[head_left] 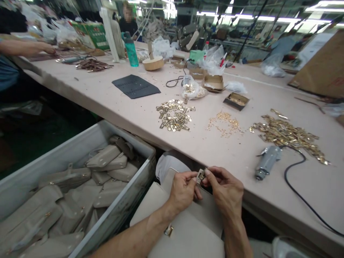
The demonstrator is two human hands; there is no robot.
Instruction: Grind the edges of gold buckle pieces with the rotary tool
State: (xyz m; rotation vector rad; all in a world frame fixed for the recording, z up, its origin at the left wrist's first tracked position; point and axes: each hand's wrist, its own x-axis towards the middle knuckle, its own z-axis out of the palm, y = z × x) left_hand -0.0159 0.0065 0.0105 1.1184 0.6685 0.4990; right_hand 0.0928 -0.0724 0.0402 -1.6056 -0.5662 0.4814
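Observation:
A beige handbag [185, 229] lies in my lap, with a small shiny clasp [168, 230] on its front. Above the bag's far edge, my left hand [182, 191] pinches one side of a small metal plate with a rectangular opening [200, 176]. The fingers of my right hand [227, 191] are closed on the plate's other side. Whether the plate sits on a tab of the bag is partly hidden by my fingers.
A grey bin [129, 195] of similar beige bags [67, 200] stands at left. The table [215, 161] bears heaped metal plates [174, 118], tiny gold pieces [225, 123], gold fittings [287, 134] and a corded power screwdriver [268, 161]. A co-worker's arm [27, 48] reaches in at far left.

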